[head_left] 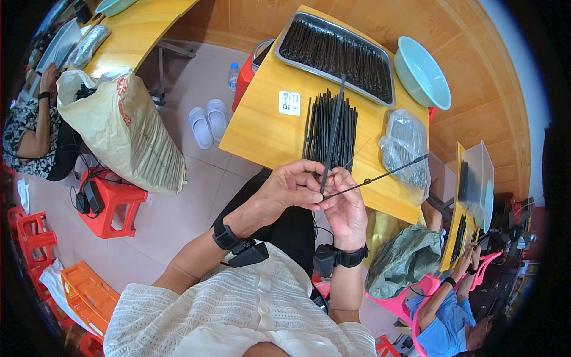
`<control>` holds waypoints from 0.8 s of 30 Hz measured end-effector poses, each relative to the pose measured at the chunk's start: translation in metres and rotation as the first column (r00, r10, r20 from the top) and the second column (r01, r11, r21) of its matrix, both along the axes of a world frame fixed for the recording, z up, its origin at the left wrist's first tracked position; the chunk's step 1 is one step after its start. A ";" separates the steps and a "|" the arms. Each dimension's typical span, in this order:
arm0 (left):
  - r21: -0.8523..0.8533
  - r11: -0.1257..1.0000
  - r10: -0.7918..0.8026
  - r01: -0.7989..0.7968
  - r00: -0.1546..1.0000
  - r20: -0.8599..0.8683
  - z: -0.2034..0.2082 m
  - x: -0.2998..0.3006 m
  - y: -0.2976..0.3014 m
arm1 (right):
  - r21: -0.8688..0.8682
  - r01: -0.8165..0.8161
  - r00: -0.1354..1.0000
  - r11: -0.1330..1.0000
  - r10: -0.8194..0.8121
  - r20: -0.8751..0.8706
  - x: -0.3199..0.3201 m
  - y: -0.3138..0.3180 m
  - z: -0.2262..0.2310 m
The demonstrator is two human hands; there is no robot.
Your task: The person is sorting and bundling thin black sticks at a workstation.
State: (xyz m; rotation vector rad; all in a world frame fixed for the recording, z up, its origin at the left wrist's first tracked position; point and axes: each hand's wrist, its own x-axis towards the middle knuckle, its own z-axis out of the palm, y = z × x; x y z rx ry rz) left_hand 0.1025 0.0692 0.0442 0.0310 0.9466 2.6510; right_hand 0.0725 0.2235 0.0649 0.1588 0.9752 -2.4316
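My left hand (284, 189) pinches a long flat black strip (338, 116) that points away from me over the table. In my right hand (346, 208), close beside it, the fingers are closed on a thin black rod (389, 173) with small knobs, slanting out to the right. The near ends of strip and rod meet between my fingertips; how they touch is hidden. Just beyond my hands, a pile of black strips (316, 134) lies on the yellow table (256, 128). Behind the pile, a metal tray (388, 102) holds many thin black rods (333, 50).
A plastic-wrapped bundle (405, 146) lies at the table's right, a white label (289, 103) at its left. A light blue basin (423, 72) stands beyond the right corner. Left are a big sack (140, 137) and a red stool (113, 208). Co-workers (452, 318) sit on both sides.
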 end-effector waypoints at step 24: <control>-0.261 0.964 0.033 -0.052 0.997 -0.075 -0.003 -0.003 -0.002 | 0.462 0.345 0.877 0.817 -0.105 -0.469 0.009 -0.011 0.009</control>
